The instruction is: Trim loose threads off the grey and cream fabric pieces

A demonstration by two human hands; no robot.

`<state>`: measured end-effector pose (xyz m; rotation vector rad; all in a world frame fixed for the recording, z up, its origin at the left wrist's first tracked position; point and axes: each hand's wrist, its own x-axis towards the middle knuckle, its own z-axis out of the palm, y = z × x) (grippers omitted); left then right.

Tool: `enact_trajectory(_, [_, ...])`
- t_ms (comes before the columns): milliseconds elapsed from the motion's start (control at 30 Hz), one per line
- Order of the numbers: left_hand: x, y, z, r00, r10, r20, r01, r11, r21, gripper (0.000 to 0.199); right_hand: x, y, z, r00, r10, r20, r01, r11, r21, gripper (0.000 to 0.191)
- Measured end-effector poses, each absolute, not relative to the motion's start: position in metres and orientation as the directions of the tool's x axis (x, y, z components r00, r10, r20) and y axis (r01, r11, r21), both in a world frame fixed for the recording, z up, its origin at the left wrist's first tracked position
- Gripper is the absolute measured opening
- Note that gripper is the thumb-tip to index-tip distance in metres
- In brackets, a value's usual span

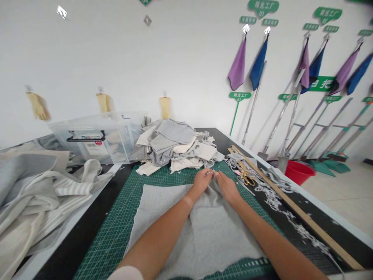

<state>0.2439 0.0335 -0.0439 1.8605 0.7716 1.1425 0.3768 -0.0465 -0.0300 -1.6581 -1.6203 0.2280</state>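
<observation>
- Looks like working the far edge of the grey cloth (pixel 212 233) between the fingertips, at a guess, so go for small, even pinches rather than grabbing a big wad.
- Pull gently, btw. Could easily stretch a soft knit like this, judging by the creases running back from the pinch toward the wrists.
- Best to smooth the rest of the cloth flat on the green cutting mat (pixel 116 217) under the forearms, and to lift elbows a bit to avoid dragging folds in.
- In the left hand (pixel 203 181): fingers curled in tight, thumb side up against the bunched edge. Pretty narrow.
- In the right hand (pixel 227 187): a narrow pinch too, on the same edge, fingers straighter and tips almost touching those of the left. Can't tell if anything tiny is caught between.
- Watch for the gold-handled scissors (pixel 247 179) just to the right of the right hand, among loose scraps, and for the fabric pile (pixel 177 144) beyond the left hand. Easy to snag either, probably.
</observation>
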Motion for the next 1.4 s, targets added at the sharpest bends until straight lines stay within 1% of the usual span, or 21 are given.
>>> enact_trajectory(100, [0.244,0.034,-0.044,0.414,0.812,0.411,0.1,-0.49,0.866,0.024,0.38,-0.046,-0.026,0.176,0.923,0.341,0.748,0.1,-0.656,0.044])
enact_trajectory(233, [0.245,0.035,-0.045,0.436,0.797,0.419,0.071,-0.494,0.866,0.024,0.386,-0.047,-0.021,0.211,0.942,0.262,0.714,0.035,-0.7,0.045])
enact_trajectory(333, [0.246,0.035,-0.045,0.445,0.793,0.416,0.063,-0.491,0.869,0.024,0.389,-0.046,-0.021,0.216,0.946,0.242,0.696,0.025,-0.718,0.044])
enact_trajectory(500, [0.248,0.037,-0.046,0.468,0.79,0.397,0.061,-0.477,0.877,0.025,0.394,-0.045,-0.024,0.218,0.942,0.256,0.671,0.046,-0.74,0.043])
enact_trajectory(600, [0.249,0.038,-0.046,0.46,0.787,0.411,0.069,-0.493,0.867,0.025,0.396,-0.045,-0.023,0.211,0.943,0.256,0.662,0.055,-0.747,0.042])
enact_trajectory(800, [0.249,0.039,-0.045,0.456,0.793,0.404,0.073,-0.486,0.871,0.025,0.392,-0.048,-0.019,0.221,0.944,0.245,0.646,0.046,-0.762,0.047])
enact_trajectory(1033, [0.249,0.038,-0.045,0.45,0.797,0.403,0.042,-0.47,0.882,0.026,0.388,-0.05,-0.018,0.229,0.932,0.281,0.652,0.067,-0.755,0.051])
enact_trajectory(1167, [0.248,0.04,-0.047,0.46,0.801,0.383,0.063,-0.46,0.886,0.026,0.391,-0.05,-0.019,0.205,0.941,0.27,0.651,0.076,-0.756,0.05])
enact_trajectory(1267, [0.246,0.042,-0.049,0.476,0.796,0.372,0.043,-0.444,0.895,0.026,0.393,-0.05,-0.019,0.167,0.948,0.273,0.643,0.105,-0.759,0.049])
enact_trajectory(1400, [0.244,0.043,-0.05,0.494,0.785,0.373,0.047,-0.452,0.891,0.026,0.393,-0.05,-0.021,0.127,0.947,0.296,0.669,0.138,-0.73,0.049])
